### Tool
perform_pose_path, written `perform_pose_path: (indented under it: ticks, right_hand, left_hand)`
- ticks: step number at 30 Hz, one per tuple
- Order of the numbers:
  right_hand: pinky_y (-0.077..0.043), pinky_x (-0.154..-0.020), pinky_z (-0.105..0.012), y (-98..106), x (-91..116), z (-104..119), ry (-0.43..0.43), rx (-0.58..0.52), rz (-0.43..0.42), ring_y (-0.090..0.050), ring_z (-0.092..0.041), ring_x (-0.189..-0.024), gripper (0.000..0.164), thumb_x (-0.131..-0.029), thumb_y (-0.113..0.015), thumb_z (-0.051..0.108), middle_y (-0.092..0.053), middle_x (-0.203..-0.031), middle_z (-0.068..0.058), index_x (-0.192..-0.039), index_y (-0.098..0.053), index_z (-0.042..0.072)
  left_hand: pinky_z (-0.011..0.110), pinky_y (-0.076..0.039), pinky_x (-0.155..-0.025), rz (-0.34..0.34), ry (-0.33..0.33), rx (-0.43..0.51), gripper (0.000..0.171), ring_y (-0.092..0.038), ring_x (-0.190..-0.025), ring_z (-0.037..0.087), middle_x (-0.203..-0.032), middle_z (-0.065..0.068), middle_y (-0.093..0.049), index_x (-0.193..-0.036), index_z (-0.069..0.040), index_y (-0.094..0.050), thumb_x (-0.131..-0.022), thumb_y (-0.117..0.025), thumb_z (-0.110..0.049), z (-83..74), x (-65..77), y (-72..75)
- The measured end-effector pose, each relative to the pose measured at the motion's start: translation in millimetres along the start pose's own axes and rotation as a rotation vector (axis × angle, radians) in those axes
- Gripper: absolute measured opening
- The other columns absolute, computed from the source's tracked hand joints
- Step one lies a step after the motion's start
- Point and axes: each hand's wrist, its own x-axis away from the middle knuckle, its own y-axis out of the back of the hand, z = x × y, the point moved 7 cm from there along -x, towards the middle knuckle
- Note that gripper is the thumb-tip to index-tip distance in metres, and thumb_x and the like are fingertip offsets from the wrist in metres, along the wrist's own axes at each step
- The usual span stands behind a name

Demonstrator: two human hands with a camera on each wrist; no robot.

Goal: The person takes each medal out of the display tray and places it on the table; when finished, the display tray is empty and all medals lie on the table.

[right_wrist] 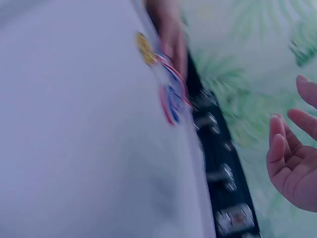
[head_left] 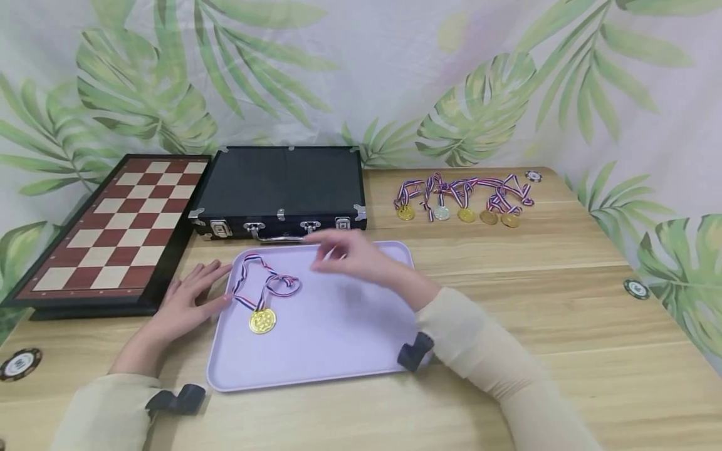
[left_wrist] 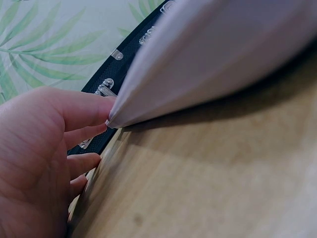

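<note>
A lilac tray (head_left: 333, 338) lies on the table. On its left part rests a gold medal (head_left: 262, 321) with a striped ribbon (head_left: 271, 289) spread in loops. My left hand (head_left: 188, 297) is at the tray's left edge, fingers extended; in the left wrist view its fingertips (left_wrist: 110, 106) touch the tray's rim (left_wrist: 148, 94). Above the tray's back right part hovers my right hand (head_left: 355, 255), its fingers loosely bent and nothing between them. The right wrist view shows that hand (right_wrist: 299, 158) apart from the tray, with the medal (right_wrist: 146, 48) blurred.
Behind the tray stands a black case (head_left: 282, 185) with metal latches. A checkered board (head_left: 130, 219) lies at the left. Several medals (head_left: 442, 213) with ribbons sit at the back right. Poker chips (head_left: 636, 289) lie near the table's edges.
</note>
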Motion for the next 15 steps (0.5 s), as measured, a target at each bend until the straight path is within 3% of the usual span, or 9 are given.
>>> perform_pose_path:
  ticks: [3, 7, 11, 15]
  right_hand:
    - [-0.046, -0.063, -0.022, -39.9, -10.0, -1.4, 0.002, 0.078, 0.130, -0.056, -0.012, -0.069, 0.042, -0.077, -0.066, 0.012, -0.060, -0.080, 0.002, -0.116, -0.054, 0.006]
    - [-0.046, -0.056, -0.021, -74.8, -15.9, -5.5, -0.046, 0.110, 0.241, -0.055, -0.010, -0.064, 0.041, -0.077, -0.066, 0.014, -0.058, -0.080, 0.003, -0.115, -0.055, 0.008]
    - [-0.044, -0.060, -0.016, -95.7, -20.7, -9.8, -0.047, 0.200, 0.293, -0.052, -0.006, -0.068, 0.041, -0.076, -0.067, 0.016, -0.057, -0.084, 0.003, -0.115, -0.056, 0.009]
    - [-0.035, -0.068, -0.011, -110.0, -24.5, -15.2, 0.019, 0.441, 0.286, -0.046, -0.003, -0.076, 0.042, -0.075, -0.067, 0.025, -0.052, -0.086, 0.004, -0.114, -0.057, 0.013]
  left_hand:
    - [0.058, 0.010, -0.092, 0.000, 0.003, 0.005, 0.058, -0.008, -0.123, 0.043, -0.135, 0.025, -0.022, -0.131, -0.007, -0.037, -0.082, -0.057, -0.029, 0.7, 0.4, -0.9]
    - [0.058, 0.010, -0.092, 0.003, 0.008, -0.006, 0.058, -0.008, -0.123, 0.043, -0.135, 0.025, -0.022, -0.131, -0.008, -0.037, -0.081, -0.058, -0.029, 1.0, 0.0, -1.3]
    - [0.058, 0.010, -0.092, 0.006, 0.006, -0.017, 0.058, -0.008, -0.123, 0.043, -0.136, 0.024, -0.022, -0.131, -0.008, -0.036, -0.082, -0.057, -0.029, 0.6, -0.7, -0.1]
    - [0.058, 0.009, -0.092, 0.001, -0.001, -0.015, 0.058, -0.009, -0.123, 0.044, -0.135, 0.025, -0.022, -0.131, -0.008, -0.037, -0.081, -0.057, -0.029, -0.2, 0.1, 1.4]
